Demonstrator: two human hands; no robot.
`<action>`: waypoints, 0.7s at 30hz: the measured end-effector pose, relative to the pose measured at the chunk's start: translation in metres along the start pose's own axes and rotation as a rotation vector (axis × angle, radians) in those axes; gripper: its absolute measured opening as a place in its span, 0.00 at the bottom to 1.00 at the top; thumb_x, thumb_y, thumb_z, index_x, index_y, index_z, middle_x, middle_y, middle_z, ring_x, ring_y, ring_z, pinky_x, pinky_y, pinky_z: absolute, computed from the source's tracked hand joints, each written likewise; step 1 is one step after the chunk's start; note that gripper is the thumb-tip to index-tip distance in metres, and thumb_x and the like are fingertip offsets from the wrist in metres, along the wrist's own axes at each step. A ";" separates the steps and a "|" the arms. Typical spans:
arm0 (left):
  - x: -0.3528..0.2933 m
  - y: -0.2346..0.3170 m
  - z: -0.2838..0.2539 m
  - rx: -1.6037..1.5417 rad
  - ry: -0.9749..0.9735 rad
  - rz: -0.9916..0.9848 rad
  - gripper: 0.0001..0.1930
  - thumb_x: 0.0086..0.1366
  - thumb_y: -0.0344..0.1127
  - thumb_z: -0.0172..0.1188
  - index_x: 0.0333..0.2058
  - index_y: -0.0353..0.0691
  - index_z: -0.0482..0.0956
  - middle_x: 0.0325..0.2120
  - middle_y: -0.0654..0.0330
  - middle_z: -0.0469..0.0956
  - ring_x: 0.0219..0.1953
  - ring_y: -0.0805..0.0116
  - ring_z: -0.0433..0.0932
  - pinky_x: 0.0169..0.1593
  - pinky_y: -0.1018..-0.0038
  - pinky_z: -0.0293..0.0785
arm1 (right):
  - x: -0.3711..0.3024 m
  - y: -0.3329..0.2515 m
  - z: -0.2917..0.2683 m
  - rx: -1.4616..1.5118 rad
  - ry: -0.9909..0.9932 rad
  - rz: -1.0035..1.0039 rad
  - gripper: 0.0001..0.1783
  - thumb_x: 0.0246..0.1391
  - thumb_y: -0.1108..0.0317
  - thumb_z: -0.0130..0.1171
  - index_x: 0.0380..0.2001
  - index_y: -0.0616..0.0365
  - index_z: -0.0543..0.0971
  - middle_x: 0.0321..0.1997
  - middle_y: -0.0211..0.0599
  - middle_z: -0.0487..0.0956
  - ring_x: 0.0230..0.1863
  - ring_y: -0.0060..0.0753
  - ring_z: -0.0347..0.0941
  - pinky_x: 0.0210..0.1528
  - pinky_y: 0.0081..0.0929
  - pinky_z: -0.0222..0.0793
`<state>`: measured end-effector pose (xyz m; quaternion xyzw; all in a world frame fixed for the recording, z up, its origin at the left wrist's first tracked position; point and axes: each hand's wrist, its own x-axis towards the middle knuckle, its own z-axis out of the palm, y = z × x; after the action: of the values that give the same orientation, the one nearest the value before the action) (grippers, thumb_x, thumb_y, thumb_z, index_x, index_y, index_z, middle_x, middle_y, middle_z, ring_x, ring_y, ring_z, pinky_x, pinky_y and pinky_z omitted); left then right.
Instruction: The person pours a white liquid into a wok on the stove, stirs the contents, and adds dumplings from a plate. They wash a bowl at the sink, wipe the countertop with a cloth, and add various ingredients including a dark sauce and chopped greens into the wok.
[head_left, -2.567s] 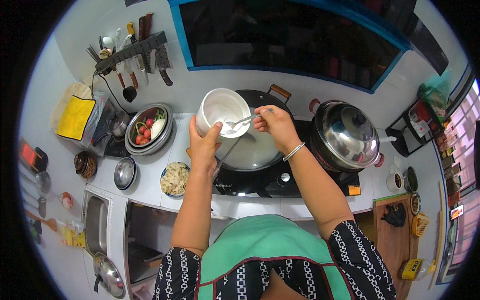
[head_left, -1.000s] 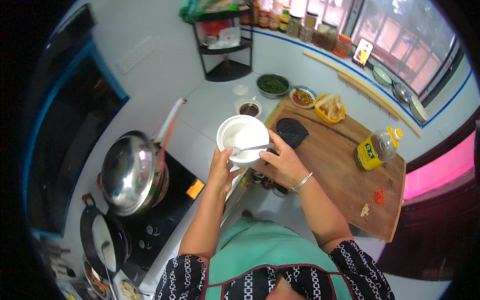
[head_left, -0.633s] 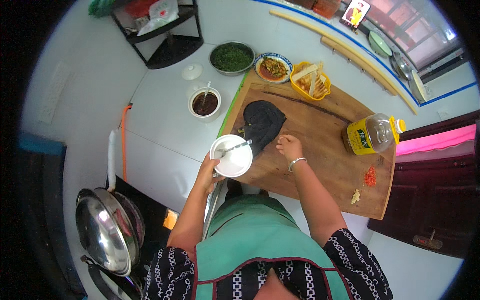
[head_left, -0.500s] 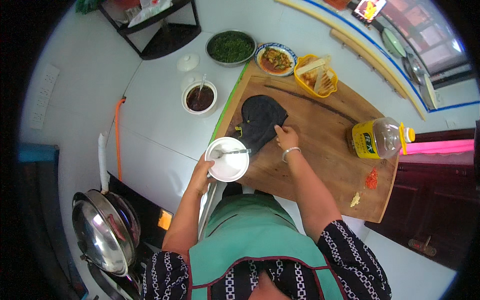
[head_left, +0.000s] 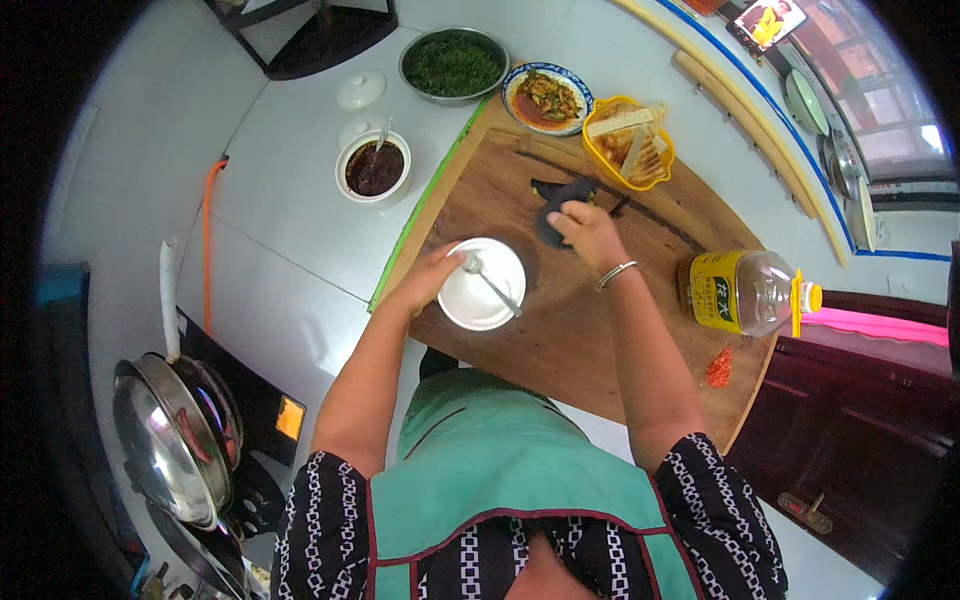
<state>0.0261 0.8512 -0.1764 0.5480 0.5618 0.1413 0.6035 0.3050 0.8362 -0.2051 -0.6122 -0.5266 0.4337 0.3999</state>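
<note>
My left hand (head_left: pixel 432 279) grips a white bowl (head_left: pixel 468 306) by its left side, over the near left part of the wooden board. A metal spoon (head_left: pixel 495 284) leans inside the bowl, its handle across the right rim. Farther right, my right hand (head_left: pixel 590 233) is closed on a bunched black cloth (head_left: pixel 552 226). Part of the cloth lies beyond my fingers, toward the blue-rimmed plate. Whether it is a mitt or a plain cloth is hard to tell.
Around the wooden board (head_left: pixel 480 200) are a plate of food (head_left: pixel 546 99), a yellow basket of flatbread (head_left: pixel 612 165), an oil jug (head_left: pixel 745 292) and chopped red pepper (head_left: pixel 719 368). Left stand a sauce pot (head_left: pixel 375 168), a bowl of greens (head_left: pixel 455 97) and a lidded pan (head_left: pixel 165 440).
The white bowl has moved right onto the board, and its spoon has swung. My right hand has moved away from me; the black cloth, spread out before, is now bunched up.
</note>
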 end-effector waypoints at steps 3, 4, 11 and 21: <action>0.018 0.001 0.006 0.144 0.102 0.066 0.27 0.64 0.53 0.47 0.50 0.34 0.71 0.45 0.51 0.75 0.48 0.65 0.73 0.52 0.73 0.65 | -0.007 -0.010 0.031 -0.045 -0.087 -0.134 0.12 0.48 0.65 0.59 0.25 0.63 0.72 0.24 0.38 0.69 0.28 0.30 0.67 0.34 0.28 0.65; 0.022 -0.001 0.006 0.120 0.112 0.076 0.27 0.65 0.53 0.46 0.50 0.34 0.72 0.44 0.50 0.75 0.47 0.64 0.73 0.52 0.73 0.66 | -0.008 -0.017 0.039 -0.079 -0.097 -0.200 0.11 0.46 0.66 0.60 0.26 0.63 0.74 0.26 0.40 0.71 0.31 0.33 0.70 0.36 0.29 0.66; 0.037 -0.016 0.005 0.228 0.243 0.156 0.26 0.66 0.50 0.42 0.41 0.30 0.75 0.38 0.42 0.76 0.44 0.52 0.75 0.48 0.66 0.67 | 0.030 -0.038 0.077 -0.348 -0.201 -0.758 0.06 0.40 0.73 0.59 0.27 0.57 0.78 0.35 0.38 0.73 0.39 0.43 0.70 0.42 0.34 0.68; 0.035 -0.025 0.008 0.231 0.262 0.254 0.24 0.66 0.49 0.40 0.39 0.33 0.76 0.36 0.40 0.75 0.42 0.44 0.74 0.46 0.60 0.67 | 0.043 -0.046 0.083 -0.614 -0.307 -0.684 0.14 0.38 0.67 0.63 0.29 0.56 0.71 0.32 0.39 0.73 0.38 0.46 0.71 0.38 0.39 0.67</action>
<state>0.0335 0.8662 -0.2171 0.6569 0.5744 0.2206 0.4358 0.2150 0.8877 -0.1912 -0.4223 -0.8543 0.1873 0.2382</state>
